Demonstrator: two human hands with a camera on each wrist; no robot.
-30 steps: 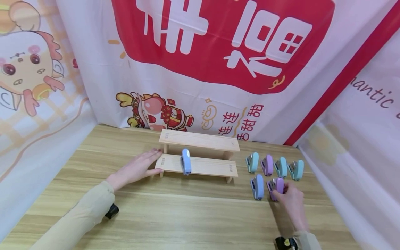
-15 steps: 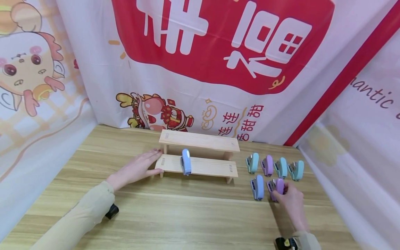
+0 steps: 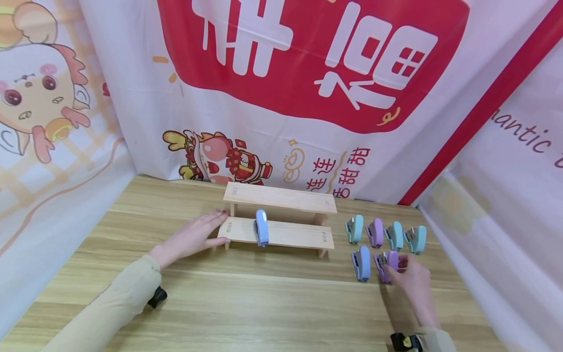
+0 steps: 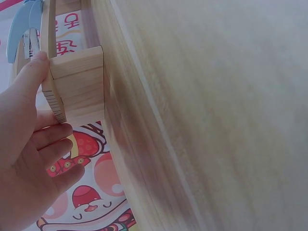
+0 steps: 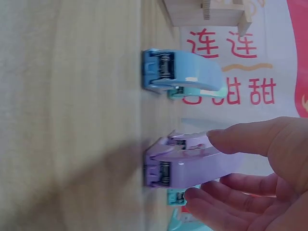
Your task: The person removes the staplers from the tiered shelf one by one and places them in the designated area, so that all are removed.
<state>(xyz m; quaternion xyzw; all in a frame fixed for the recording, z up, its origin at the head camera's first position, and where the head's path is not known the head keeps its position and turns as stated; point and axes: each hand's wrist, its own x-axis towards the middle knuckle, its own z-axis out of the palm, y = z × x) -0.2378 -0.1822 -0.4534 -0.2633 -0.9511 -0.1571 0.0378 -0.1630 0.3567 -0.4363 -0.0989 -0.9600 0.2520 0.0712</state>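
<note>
In the head view a two-tier wooden shelf stands mid-table, with an upper board (image 3: 281, 197) and a lower board (image 3: 299, 235). One blue stapler (image 3: 261, 228) sits on the lower board. My left hand (image 3: 195, 239) rests against the left end of the shelf, its thumb at the front edge and its other fingers loosely extended. At the right, my right hand (image 3: 413, 281) is around a purple stapler (image 5: 197, 168) on the table. Thumb and fingers lie on either side of that stapler, loose rather than clenched; the right wrist view shows slight space beneath it by the fingertips.
Beside the purple stapler stands another blue stapler (image 3: 361, 263). Behind them is a row with a teal stapler (image 3: 354, 229), a second purple stapler (image 3: 375, 232) and two more teal ones. Printed cloth (image 3: 132, 98) hangs around the table's back and sides.
My right hand has shifted slightly right, its fingers loosening from the purple stapler, which keeps its place. My left hand and the shelf have not moved.
</note>
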